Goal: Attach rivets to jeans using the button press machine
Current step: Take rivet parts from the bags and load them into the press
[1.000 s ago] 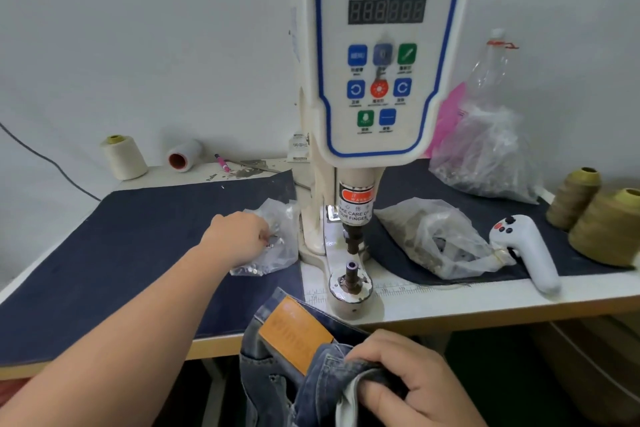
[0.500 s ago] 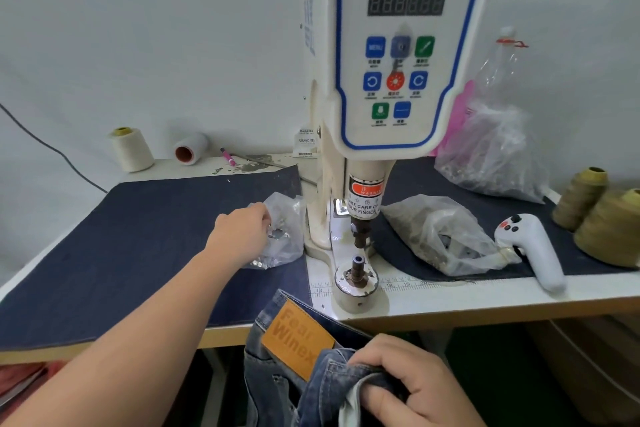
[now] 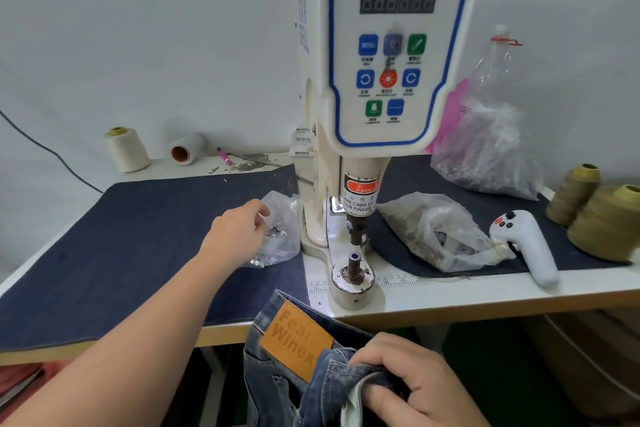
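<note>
Below the table edge, right hand (image 3: pixel 412 381) grips jeans (image 3: pixel 304 367); left hand (image 3: pixel 239 232) pinches rivet bag (image 3: pixel 280 229)

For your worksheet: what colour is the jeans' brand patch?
Orange-tan patch, clearest in the head view.

My left hand (image 3: pixel 239 230) reaches into a clear plastic bag of rivets (image 3: pixel 280 229) beside the servo button machine (image 3: pixel 388 80); my right hand (image 3: pixel 412 381) grips folded jeans (image 3: pixel 294 374) below the table edge (image 3: pixel 485 305).
</note>
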Available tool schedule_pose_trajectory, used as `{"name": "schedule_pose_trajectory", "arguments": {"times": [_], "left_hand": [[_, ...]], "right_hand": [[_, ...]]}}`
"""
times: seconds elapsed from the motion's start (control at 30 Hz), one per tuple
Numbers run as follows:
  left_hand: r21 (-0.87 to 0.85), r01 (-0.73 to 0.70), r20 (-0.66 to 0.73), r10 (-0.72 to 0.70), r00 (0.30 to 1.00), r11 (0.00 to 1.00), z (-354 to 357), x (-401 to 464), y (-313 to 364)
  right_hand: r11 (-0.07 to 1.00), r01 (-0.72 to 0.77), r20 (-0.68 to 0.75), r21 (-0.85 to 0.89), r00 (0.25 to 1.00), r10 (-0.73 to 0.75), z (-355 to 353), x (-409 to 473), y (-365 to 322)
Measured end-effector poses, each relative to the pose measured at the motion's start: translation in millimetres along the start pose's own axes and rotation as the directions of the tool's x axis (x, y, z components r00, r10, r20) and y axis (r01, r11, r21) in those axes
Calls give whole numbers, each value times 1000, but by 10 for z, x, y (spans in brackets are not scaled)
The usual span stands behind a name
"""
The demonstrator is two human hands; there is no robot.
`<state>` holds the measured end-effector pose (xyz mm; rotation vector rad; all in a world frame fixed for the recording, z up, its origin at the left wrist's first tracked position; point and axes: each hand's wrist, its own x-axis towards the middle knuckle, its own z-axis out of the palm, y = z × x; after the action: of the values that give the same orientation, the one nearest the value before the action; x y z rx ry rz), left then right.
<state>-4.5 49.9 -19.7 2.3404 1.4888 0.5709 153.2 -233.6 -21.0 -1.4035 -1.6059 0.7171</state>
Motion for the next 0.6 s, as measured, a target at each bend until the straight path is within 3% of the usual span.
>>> {"name": "schedule_pose_trajectory", "arguments": {"times": [0.3, 0.6], "left_hand": [[-287, -20, -128, -17, 992, 958, -1, -147, 229], [-597, -68, 50, 122, 991, 800, 163, -705, 750]], "right_hand": [[1000, 3, -3, -25, 1000, -3, 14, -9, 18], [1000, -5, -16, -27, 1000, 4, 12, -30, 48]]}}
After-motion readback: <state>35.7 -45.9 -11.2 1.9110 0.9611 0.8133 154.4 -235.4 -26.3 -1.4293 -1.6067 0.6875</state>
